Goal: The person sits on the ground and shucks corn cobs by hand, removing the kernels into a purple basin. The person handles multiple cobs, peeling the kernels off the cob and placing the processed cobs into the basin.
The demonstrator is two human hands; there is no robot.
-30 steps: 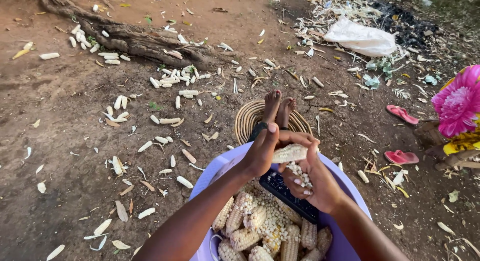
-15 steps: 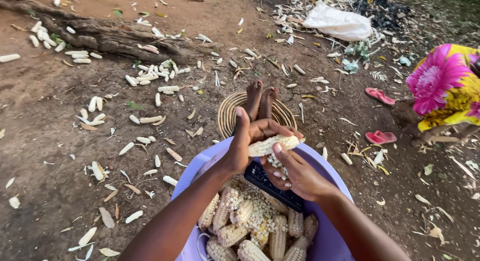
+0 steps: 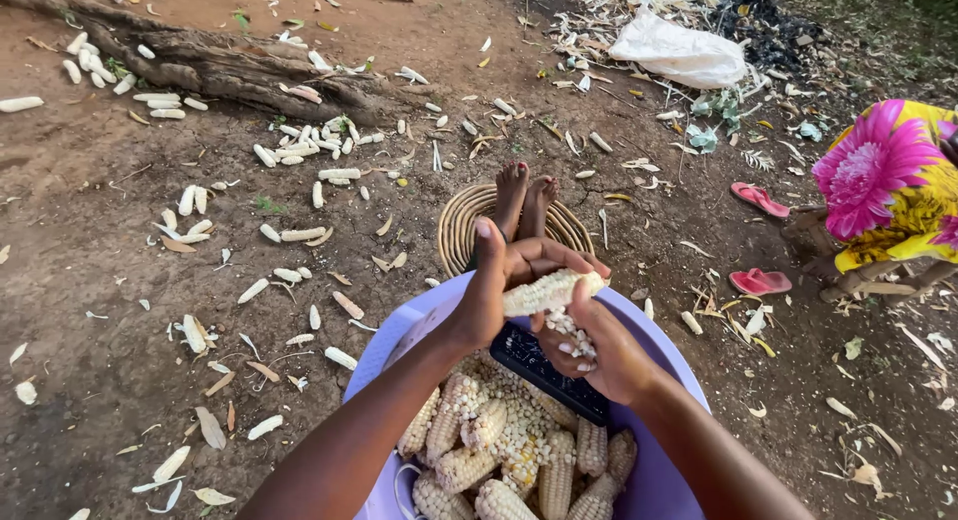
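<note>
Corncob [image 3: 551, 291] lies crosswise, tip right, between hands [image 3: 544, 300].

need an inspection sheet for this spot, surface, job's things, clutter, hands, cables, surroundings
surface: bare dirt ground, sloping past a tree root.
job's things: cob, partly stripped, held over a purple basin of cobs and loose kernels; a dark object lies in the basin.
clutter: bare cobs and husk scraps scattered on the dirt; woven tray under the feet.
hands: left hand grips the cob; right hand cups kernels below it.
cables: nothing seen.
surroundings: white sack, red sandals, another person in a bright dress at right.
</note>
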